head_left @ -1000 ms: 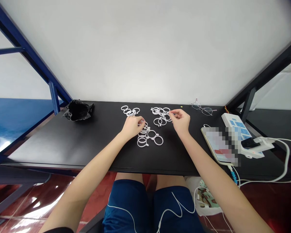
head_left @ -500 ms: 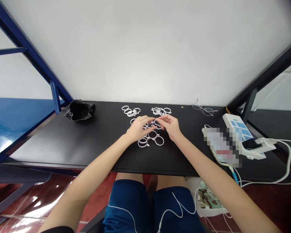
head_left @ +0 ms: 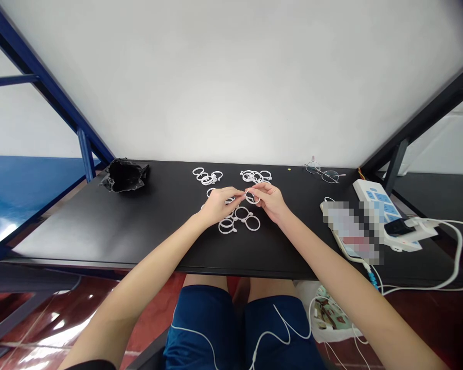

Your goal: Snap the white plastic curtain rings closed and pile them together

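Note:
Several white plastic rings lie on a black table (head_left: 100, 226). My left hand (head_left: 216, 204) and my right hand (head_left: 270, 200) meet above the table's middle, fingertips pinched together on one white ring (head_left: 250, 197). Just below the hands lies a linked cluster of rings (head_left: 237, 221). Two more ring piles sit further back, one at the left (head_left: 207, 176) and one at the right (head_left: 255, 176).
A crumpled black bag (head_left: 125, 174) lies at the back left. Eyeglasses (head_left: 324, 173) rest at the back right. A phone (head_left: 349, 231), a white power strip (head_left: 381, 208) with a plugged charger and white cables occupy the right side. Blue frame bars stand at the left.
My right hand came in from the right ring pile to the middle carrying a ring. My left hand rose from the cluster to meet it, and both now pinch the ring.

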A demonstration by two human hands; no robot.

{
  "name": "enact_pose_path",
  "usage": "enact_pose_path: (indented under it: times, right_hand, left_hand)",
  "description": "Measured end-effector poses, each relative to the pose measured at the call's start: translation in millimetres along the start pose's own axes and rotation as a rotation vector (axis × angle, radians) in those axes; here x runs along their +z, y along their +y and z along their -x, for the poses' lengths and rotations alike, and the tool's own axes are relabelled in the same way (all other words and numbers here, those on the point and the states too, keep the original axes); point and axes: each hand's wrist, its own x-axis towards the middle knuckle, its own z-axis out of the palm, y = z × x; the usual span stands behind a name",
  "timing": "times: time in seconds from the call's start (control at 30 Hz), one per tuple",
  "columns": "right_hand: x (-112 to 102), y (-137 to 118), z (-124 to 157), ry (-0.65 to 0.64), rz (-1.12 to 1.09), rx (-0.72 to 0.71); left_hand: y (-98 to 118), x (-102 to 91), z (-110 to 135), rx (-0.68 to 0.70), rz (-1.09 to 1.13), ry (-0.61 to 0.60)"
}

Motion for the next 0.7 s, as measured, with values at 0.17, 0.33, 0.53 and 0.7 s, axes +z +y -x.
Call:
enact_pose_path:
  times: [0.17, 0.33, 0.53, 0.7]
  right_hand:
    - [-1.2, 0.9, -0.3, -0.040, 0.018, 0.016]
    - [-0.2, 3.9, 0.1, -0.076, 0.007, 0.035]
    - [-6.2, 2.0, -4.5, -0.030, 0.066, 0.009]
    - [-30.4, -2.0, -14.3, 0.214, 0.401, -0.238]
  left_hand:
    - [3.6, -5.2, -2.0, -0.119, 0.129, -0.034]
    - [-2.9, -6.7, -1.2, -0.281, 0.398, -0.101]
    - [-10.1, -5.4, -1.8, -0.311, 0.461, -0.059]
    - [-19.3, -11.2, -4.1, -0.370, 0.336, 0.046]
